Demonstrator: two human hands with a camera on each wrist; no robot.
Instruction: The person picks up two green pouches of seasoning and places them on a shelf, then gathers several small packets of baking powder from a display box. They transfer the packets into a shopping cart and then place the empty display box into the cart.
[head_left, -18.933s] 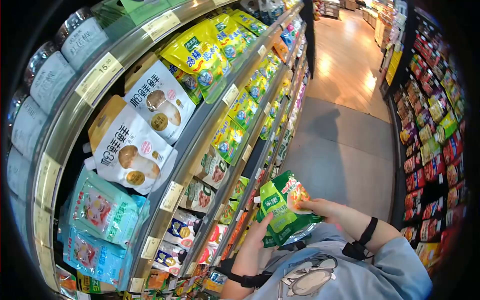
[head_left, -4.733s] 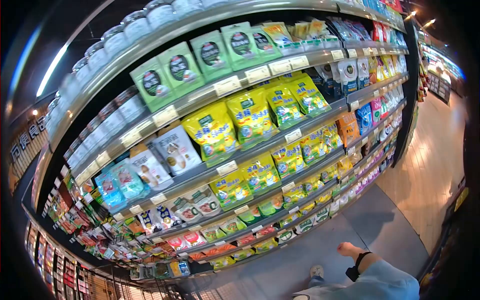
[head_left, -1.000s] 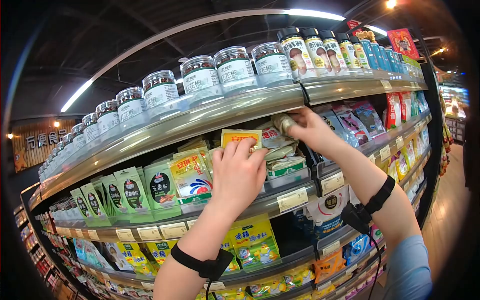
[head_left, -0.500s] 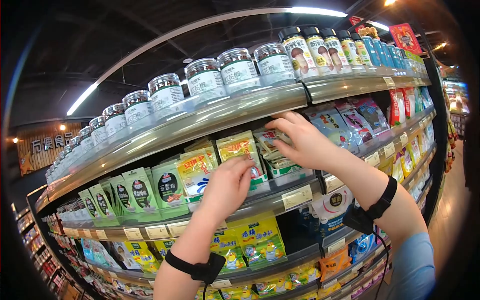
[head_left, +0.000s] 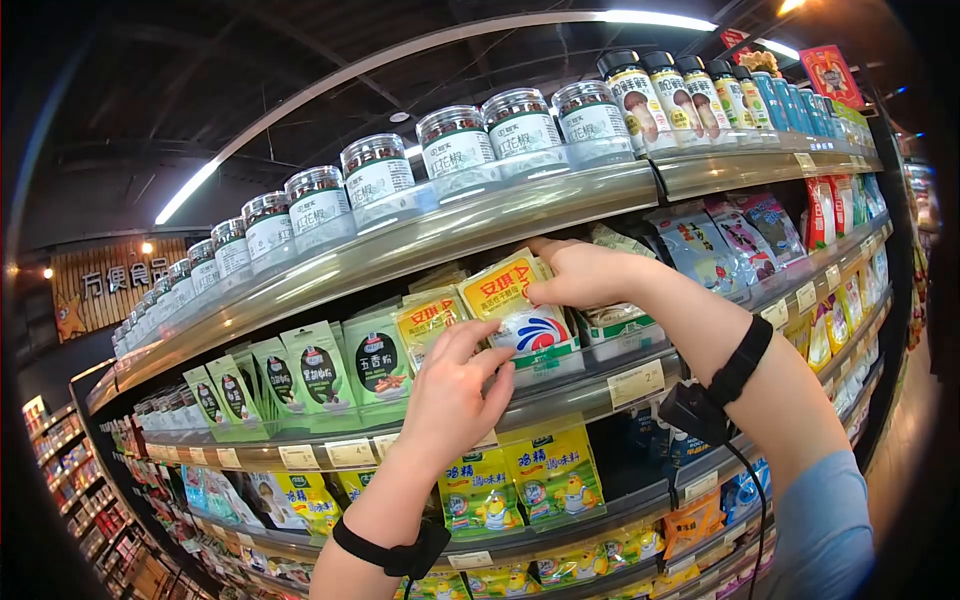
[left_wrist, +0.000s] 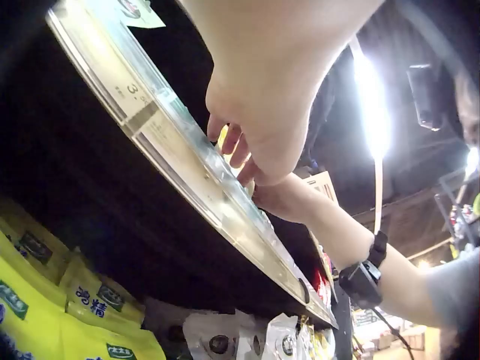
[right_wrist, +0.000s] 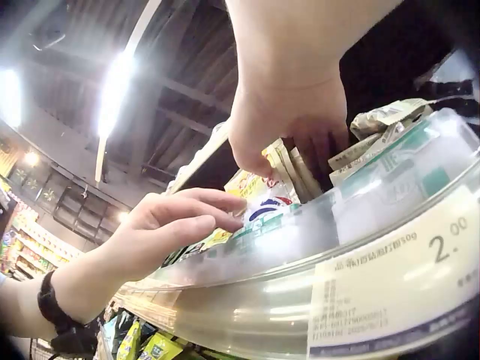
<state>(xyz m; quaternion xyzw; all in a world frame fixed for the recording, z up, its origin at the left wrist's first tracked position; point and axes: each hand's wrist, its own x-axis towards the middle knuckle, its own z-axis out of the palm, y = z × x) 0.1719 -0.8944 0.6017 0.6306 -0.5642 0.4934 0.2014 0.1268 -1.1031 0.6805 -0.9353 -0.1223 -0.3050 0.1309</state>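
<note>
In the head view, a yellow-and-white dry yeast packet [head_left: 500, 290] stands upright in a clear-fronted shelf bin. My right hand [head_left: 585, 275] pinches its top right edge, thumb on the front and fingers behind. The right wrist view shows these fingers reaching down behind several packet edges [right_wrist: 289, 169]. My left hand [head_left: 455, 385] is held before the bin, fingers loosely bent and fingertips right at the packet's lower left. A second yeast packet [head_left: 428, 318] stands to the left, partly behind that hand. Thin packets [head_left: 612, 315] lie stacked in the bin to the right, partly hidden by the right forearm.
A shelf with pepper jars [head_left: 455, 140] overhangs the bins closely. Green spice packets [head_left: 312, 368] stand to the left and flat bags [head_left: 692, 245] to the right. A price-tag rail [head_left: 637, 385] runs along the front, with yellow seasoning pouches [head_left: 550, 475] on the shelf below.
Earlier both hands held a green pouch, absent now. Half a second ago my right hand was over the right bin; it has moved left onto the yeast packet. The left hand has drawn slightly lower.
</note>
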